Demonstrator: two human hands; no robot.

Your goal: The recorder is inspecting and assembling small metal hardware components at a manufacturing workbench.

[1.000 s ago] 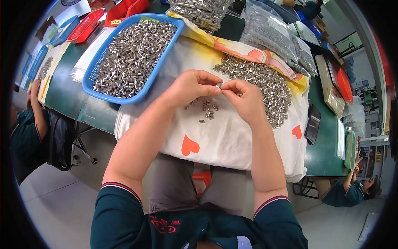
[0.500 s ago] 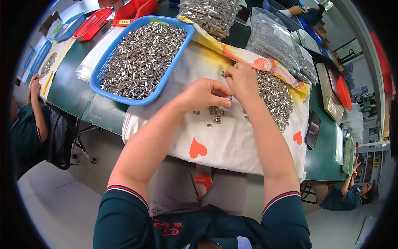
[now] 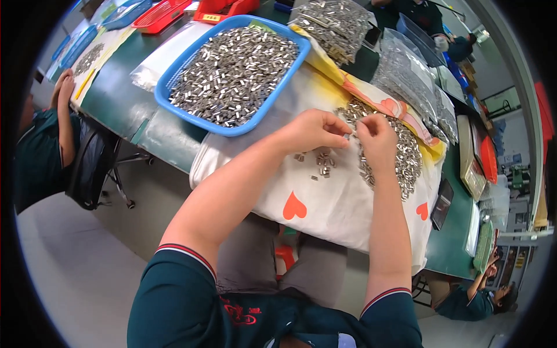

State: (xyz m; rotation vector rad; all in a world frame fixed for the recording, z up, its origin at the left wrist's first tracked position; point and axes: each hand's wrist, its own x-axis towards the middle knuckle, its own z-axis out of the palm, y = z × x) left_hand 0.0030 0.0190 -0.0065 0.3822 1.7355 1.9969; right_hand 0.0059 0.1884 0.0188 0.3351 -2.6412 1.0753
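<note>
My left hand (image 3: pixel 316 130) pinches one small silver metal cylinder between thumb and fingertips, above the white cloth (image 3: pixel 249 168). Close beside it, at the edge of a spread pile of the same short metal cylinders (image 3: pixel 408 162), is my right hand (image 3: pixel 380 139). Its thumb and fingers are closed together, and what they hold, if anything, is too small to make out. A small loose group of cylinders (image 3: pixel 325 162) lies on the cloth just below my left hand. To the left, a blue plastic basket (image 3: pixel 159 93) is heaped with many more.
Bags of metal parts (image 3: pixel 400 69) stand behind the pile. A dark phone (image 3: pixel 442 203) lies at the right on the green table (image 3: pixel 119 95). Red trays (image 3: pixel 162 16) sit at the far left. Other people are seated at the left and right edges.
The view has shifted, so the table appears farther right. My right hand has drawn back from the far side of the pile toward my left fingertips.
</note>
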